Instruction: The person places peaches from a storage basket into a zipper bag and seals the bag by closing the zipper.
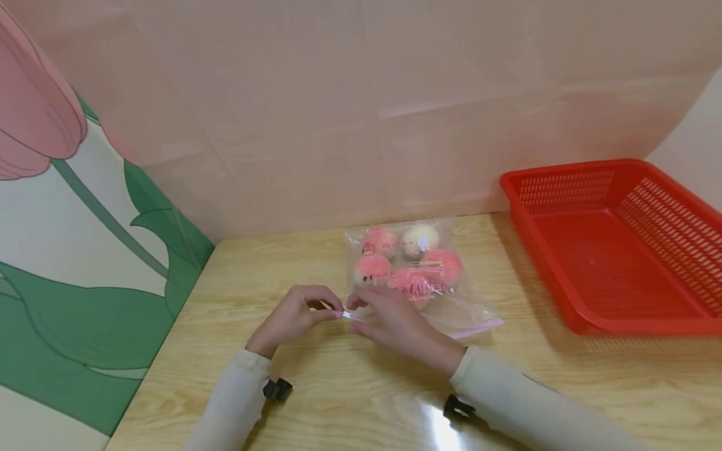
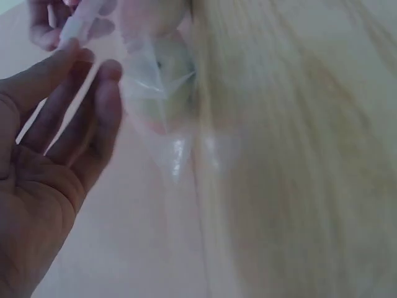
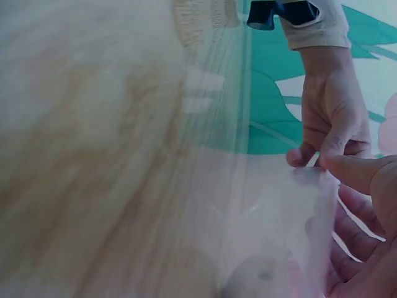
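A clear zip bag (image 1: 470,307) with a pink-purple closure lies on the wooden table. Inside are several round, bun-like things (image 1: 373,269), pink or cream, some with small faces drawn on. At the bag's near left corner my left hand (image 1: 296,316) pinches the end of the closure between thumb and forefinger, by a small white piece (image 1: 346,314). My right hand (image 1: 397,319) holds the same edge just to the right, its thumb below and its fingers bent over the bag. In the right wrist view, both hands' fingertips meet at the bag's corner.
To the right stands a red plastic basket (image 1: 541,269) with slatted sides. Behind the table hangs a pale pink cloth (image 1: 338,125). A panel with tulip and leaf pictures (image 1: 84,313) borders the left side.
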Demonstrator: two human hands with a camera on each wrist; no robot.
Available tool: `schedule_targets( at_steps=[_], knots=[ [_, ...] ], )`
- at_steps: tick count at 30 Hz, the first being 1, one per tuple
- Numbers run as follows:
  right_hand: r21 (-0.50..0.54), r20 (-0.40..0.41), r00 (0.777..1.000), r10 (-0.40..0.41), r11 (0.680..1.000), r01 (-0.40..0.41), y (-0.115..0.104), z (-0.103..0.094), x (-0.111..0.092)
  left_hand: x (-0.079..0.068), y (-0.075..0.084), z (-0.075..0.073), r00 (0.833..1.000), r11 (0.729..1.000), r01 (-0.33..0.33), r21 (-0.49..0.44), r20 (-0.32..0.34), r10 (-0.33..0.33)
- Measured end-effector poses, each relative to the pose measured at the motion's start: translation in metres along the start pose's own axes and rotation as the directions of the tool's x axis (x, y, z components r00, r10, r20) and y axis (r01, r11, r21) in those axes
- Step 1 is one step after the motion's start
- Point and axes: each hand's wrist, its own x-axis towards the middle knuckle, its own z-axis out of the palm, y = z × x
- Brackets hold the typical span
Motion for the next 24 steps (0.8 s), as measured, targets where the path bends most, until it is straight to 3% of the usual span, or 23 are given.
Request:
schedule_targets(
  at_steps=[5,10,18,24],
  knots=[
    [0.135,-0.013,0.997,0.072,0.988,-0.07,0.0,0.008,0.008,0.001,-0.006,0.0,0.999,0.992,0.04,-0.12,-0.015,-0.042],
    [0.192,-0.029,0.993,0.114,0.976,-0.107,0.002,0.013,0.012,0.001,-0.006,0.0,0.999,0.986,0.042,-0.159,-0.013,-0.045],
    [0.179,-0.079,0.995,0.066,0.983,-0.051,0.005,0.016,0.013,0.001,-0.005,-0.001,0.999,0.991,0.036,-0.126,0.036,-0.032],
    [0.169,-0.081,0.997,0.019,0.986,-0.005,0.004,0.015,0.011,0.0,-0.004,0.0,0.999,0.991,0.014,-0.133,0.034,-0.009]
  ],
)
